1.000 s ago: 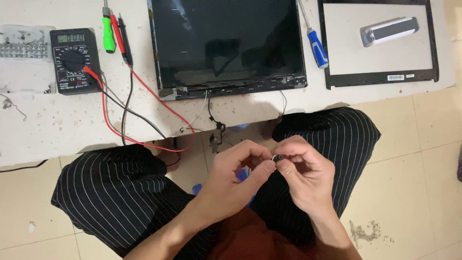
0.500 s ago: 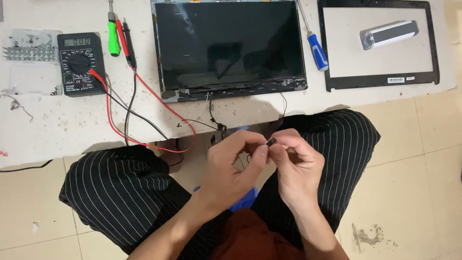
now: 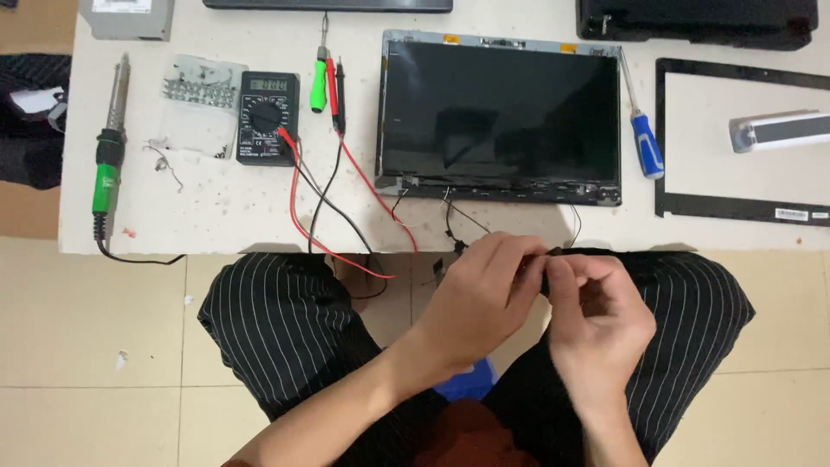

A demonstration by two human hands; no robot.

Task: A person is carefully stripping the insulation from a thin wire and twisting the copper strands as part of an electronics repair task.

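My left hand (image 3: 480, 298) and my right hand (image 3: 596, 316) meet over my lap, just below the table edge. Their fingertips pinch a small dark part (image 3: 540, 259) between them; thin black wires (image 3: 454, 225) run from it up to the laptop screen panel (image 3: 501, 117) lying flat on the white table (image 3: 216, 207). The part itself is mostly hidden by my fingers. My legs in striped trousers (image 3: 285, 329) are below.
A black multimeter (image 3: 268, 117) with red and black leads (image 3: 320, 207) lies left of the panel. A soldering iron (image 3: 108, 147) sits at the far left, a green screwdriver (image 3: 318, 82) and a blue screwdriver (image 3: 644, 138) flank the panel. A black screen bezel (image 3: 743, 207) lies right.
The camera view has tilted up and shifted, showing more of the table. My hands have stayed together on the small part, slightly higher and closer to the table edge.
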